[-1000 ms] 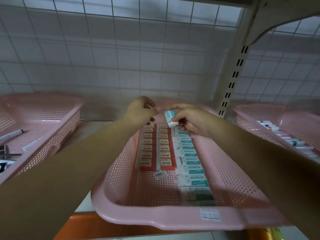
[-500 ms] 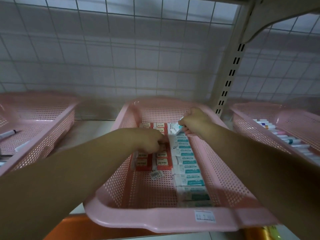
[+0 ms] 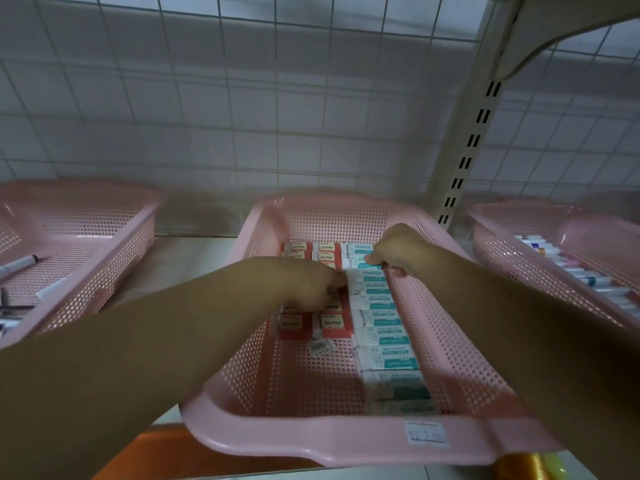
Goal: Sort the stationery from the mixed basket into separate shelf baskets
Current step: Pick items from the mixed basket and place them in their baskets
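A pink mesh basket (image 3: 304, 441) sits on the shelf in front of me. Two rows of red 2B erasers (image 3: 330, 322) lie on its left side, and a long row of teal-and-white erasers (image 3: 388, 356) runs down its right side. My right hand (image 3: 401, 249) is at the far end of the teal row, its fingers curled round a teal eraser (image 3: 372, 266) that sits down in the row. My left hand (image 3: 308, 285) rests on the red erasers, with its fingertips touching the edge of the teal row.
A loose barcode label (image 3: 322, 347) lies on the basket floor. A pink basket at left (image 3: 114, 251) holds markers (image 3: 20, 263). Another basket at right (image 3: 498, 251) holds coloured pens (image 3: 575, 271). A slotted shelf upright (image 3: 464, 150) stands behind, against a wire grid back.
My right hand has carried the teal eraser from above the basket down into the far end of the teal row. My left hand has dropped onto the red erasers.
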`<state>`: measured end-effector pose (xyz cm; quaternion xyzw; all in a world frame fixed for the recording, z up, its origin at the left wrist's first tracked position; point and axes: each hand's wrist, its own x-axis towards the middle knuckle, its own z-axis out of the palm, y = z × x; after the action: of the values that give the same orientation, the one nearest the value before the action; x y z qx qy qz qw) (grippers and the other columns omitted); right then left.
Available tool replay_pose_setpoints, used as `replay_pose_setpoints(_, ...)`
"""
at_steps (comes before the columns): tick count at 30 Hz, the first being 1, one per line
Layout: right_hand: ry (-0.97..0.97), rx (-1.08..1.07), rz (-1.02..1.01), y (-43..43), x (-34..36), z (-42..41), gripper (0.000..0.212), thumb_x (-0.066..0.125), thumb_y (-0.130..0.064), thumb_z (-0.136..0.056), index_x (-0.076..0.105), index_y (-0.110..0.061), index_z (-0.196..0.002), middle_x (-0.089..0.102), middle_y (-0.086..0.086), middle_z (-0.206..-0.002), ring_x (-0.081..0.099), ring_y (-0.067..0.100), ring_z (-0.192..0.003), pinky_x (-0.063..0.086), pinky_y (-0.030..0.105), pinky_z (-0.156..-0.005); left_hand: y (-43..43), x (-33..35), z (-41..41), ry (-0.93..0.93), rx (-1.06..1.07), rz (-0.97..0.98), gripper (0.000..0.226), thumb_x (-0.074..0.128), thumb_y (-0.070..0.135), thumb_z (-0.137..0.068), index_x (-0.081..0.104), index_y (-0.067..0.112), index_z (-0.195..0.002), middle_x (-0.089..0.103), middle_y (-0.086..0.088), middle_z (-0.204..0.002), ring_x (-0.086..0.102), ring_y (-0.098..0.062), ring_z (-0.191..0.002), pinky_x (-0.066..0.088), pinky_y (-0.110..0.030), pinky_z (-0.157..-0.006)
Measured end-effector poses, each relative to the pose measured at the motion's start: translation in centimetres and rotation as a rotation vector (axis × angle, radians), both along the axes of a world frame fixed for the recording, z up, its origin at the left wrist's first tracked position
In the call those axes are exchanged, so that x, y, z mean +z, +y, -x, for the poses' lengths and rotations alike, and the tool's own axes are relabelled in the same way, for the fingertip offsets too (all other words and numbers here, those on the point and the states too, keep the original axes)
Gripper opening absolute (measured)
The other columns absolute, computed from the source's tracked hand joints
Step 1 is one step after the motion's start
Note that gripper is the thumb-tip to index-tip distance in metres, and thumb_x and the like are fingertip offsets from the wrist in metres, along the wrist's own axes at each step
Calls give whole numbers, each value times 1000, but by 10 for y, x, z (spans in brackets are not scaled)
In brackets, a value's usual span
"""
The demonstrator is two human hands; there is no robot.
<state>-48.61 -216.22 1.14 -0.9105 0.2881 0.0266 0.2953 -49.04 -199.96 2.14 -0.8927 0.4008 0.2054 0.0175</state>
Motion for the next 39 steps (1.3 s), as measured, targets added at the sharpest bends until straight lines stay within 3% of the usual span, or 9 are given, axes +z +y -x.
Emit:
replay_pose_setpoints(5,16,87,175,3,-1,5,17,66,-19,-84,56,-7,-90,58,4,-77,54,19,-68,41,23,-53,0,-1,1,-11,25,15,53,37,14,-97,24,26,-147,36,-1,-148,40,-21,-130,36,-33,-106)
replay_pose_setpoints(11,-53,135,220,10,-2,9,18,63,-14,-86,64,-6,-101,67,9,-102,65,22,-94,54,33,-86,0,2,4,-22,23,42,51,37,13,-97,28,26,-146,38,-2,-146,42,-22,-128,37,-31,-102)
replay_pose_setpoints(16,-60,123,233,12,1,15,18,63,-12,-86,62,-5,-102,65,10,-103,65,24,-94,55,35,-86,3,2,3,-74,21,70,41,42,15,-96,43,21,-137,51,-4,-133,51,-22,-116,43,-31,-93)
replay_pose_setpoints(19,-73,147,342,21,7,19,14,58,-13,-87,63,-9,-100,64,6,-104,62,20,-91,53,30,-79,8,8,-6,-197,18,122,24,47,15,-92,56,16,-114,58,-5,-118,56,-20,-103,47,-30,-84)
replay_pose_setpoints(22,-79,243,464,39,22,19,21,51,-13,-89,63,-12,-106,63,4,-106,60,18,-86,50,28,-72,23,27,-16,-360,3,174,23,48,21,-93,56,15,-114,57,-5,-118,54,-22,-107,43,-30,-80)
replay_pose_setpoints(26,-178,375,590,78,52,8,31,50,-12,-86,63,-10,-115,61,12,-115,60,27,-99,50,34,-86,79,56,-36,-537,22,236,37,45,27,-94,48,17,-130,49,-6,-133,45,-25,-124,42,-34,-97)
replay_pose_setpoints(29,-330,452,555,121,79,-7,33,52,-12,-86,62,-11,-118,57,11,-124,53,26,-114,39,22,-91,145,67,-53,-557,116,268,37,46,26,-94,50,14,-129,50,-8,-132,47,-26,-122,41,-34,-98)
replay_pose_setpoints(33,-430,489,417,191,100,-27,30,55,-13,-87,63,-15,-116,59,5,-124,54,21,-113,36,19,-83,237,67,-65,-548,232,249,33,49,22,-93,56,14,-123,56,-10,-126,52,-26,-115,42,-31,-94)
replay_pose_setpoints(39,-376,772,590,293,77,-58,27,52,-7,-83,64,-6,-107,60,16,-115,55,30,-106,46,30,-88,345,53,-65,-463,382,228,40,50,26,-94,48,21,-134,49,3,-139,48,-15,-121,31,-18,-94)
